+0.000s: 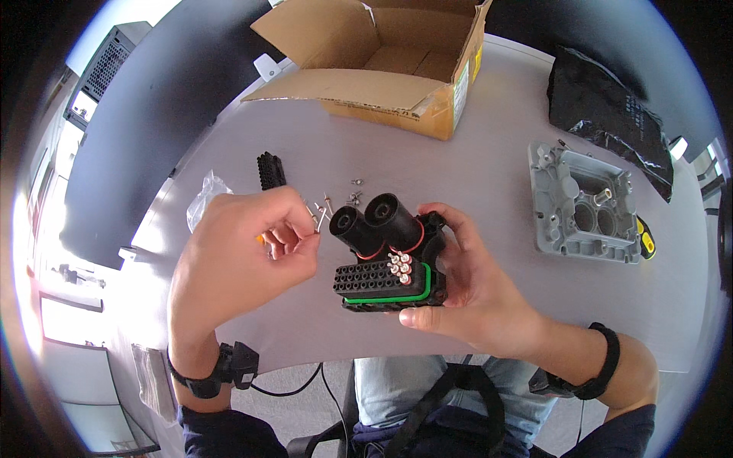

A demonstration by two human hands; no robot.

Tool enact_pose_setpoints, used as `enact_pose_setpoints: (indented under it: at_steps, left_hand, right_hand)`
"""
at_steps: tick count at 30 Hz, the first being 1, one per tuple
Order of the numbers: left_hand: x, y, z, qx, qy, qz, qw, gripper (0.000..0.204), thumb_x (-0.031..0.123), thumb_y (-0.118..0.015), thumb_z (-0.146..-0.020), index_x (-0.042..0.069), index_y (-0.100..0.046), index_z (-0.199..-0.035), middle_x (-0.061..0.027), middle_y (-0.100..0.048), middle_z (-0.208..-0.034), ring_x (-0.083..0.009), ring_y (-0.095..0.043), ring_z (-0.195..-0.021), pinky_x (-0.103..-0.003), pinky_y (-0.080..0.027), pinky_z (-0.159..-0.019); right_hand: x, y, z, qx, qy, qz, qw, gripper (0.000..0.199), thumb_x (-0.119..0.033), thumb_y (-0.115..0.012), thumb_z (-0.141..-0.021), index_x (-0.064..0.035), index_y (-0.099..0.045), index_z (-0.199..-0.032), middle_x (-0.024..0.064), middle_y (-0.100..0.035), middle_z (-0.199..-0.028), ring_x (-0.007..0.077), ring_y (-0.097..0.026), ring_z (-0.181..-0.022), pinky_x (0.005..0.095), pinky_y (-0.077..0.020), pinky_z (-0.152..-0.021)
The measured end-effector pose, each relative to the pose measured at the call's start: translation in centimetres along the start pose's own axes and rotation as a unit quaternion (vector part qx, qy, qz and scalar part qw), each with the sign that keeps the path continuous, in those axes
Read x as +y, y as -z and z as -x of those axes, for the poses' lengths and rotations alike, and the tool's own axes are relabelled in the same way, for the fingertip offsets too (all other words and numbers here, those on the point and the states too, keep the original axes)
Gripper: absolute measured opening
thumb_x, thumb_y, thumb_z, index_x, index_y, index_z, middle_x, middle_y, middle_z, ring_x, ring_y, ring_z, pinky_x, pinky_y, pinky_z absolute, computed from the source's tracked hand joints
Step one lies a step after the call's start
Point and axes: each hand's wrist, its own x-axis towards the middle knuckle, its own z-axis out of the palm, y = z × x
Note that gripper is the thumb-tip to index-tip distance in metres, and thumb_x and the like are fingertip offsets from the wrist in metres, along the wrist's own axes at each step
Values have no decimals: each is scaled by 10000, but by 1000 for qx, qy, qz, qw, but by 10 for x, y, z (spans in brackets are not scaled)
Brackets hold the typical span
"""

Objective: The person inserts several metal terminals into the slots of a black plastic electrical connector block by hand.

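My right hand (473, 286) grips a black multi-pin connector (374, 284) from its right side, thumb at the lower edge and fingers behind. The connector has two round black towers with red rings, a green seal around its block, and rows of small holes. Several silver pins (401, 267) stick up at the right end of those rows. Just left of the connector, my left hand (248, 244) is closed, with a slim metal pin (321, 220) at its fingertips. More pins (328, 202) show behind those fingers; whether they lie on the table I cannot tell.
Small screws (354, 198) and a black ridged strip (270, 171) lie beyond my hands, with a clear plastic bag (208, 200) at left. An open cardboard box (389, 114) stands at the back. To the right are a grey metal housing (550, 221), a black bag (595, 99) and a yellow-black tool (647, 238).
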Motion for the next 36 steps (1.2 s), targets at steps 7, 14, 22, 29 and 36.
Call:
enact_pose_setpoints:
  at_steps: [7,14,22,29,36]
  left_hand:
    - [21,1,10,95,-116,123,981,125,-57,-680,-729,11,-665,-832,-79,-660,-806,-131,-606,-661,-239,-468,-589]
    - [26,-1,17,48,-185,9,982,198,-11,-727,-714,58,-728,-900,-61,-641,-806,-170,-597,-679,-270,-427,-552]
    - [33,-12,20,74,-205,-58,974,224,-3,-724,-659,48,-712,-877,-57,-624,-821,-197,-599,-689,-295,-466,-571]
    - [39,-13,20,88,-223,-105,965,203,-4,-695,-674,39,-702,-872,-54,-629,-831,-200,-609,-706,-286,-488,-590]
    - [37,-15,17,115,-231,-50,965,154,2,-689,-662,37,-689,-812,-57,-635,-838,-204,-622,-721,-291,-492,-599]
  right_hand:
    - [-7,-4,1,26,-37,-6,999,951,68,-736,-748,-74,-102,-1442,149,-351,-1364,210,-427,-1253,346,-420,-1033]
    - [-1,-3,1,8,2,-5,1000,885,95,-660,-785,-60,-67,-1423,162,-348,-1323,225,-479,-1210,328,-486,-976]
    - [-1,-1,0,-4,3,19,1000,888,82,-666,-789,-67,-71,-1431,155,-355,-1314,217,-484,-1195,329,-487,-974]
    - [-4,-1,0,2,-7,9,1000,896,70,-667,-789,-64,-59,-1433,164,-354,-1319,228,-488,-1194,331,-495,-963]
    - [-3,-4,2,23,-29,-19,999,966,56,-751,-743,-101,-112,-1451,132,-362,-1367,195,-446,-1231,331,-435,-1026]
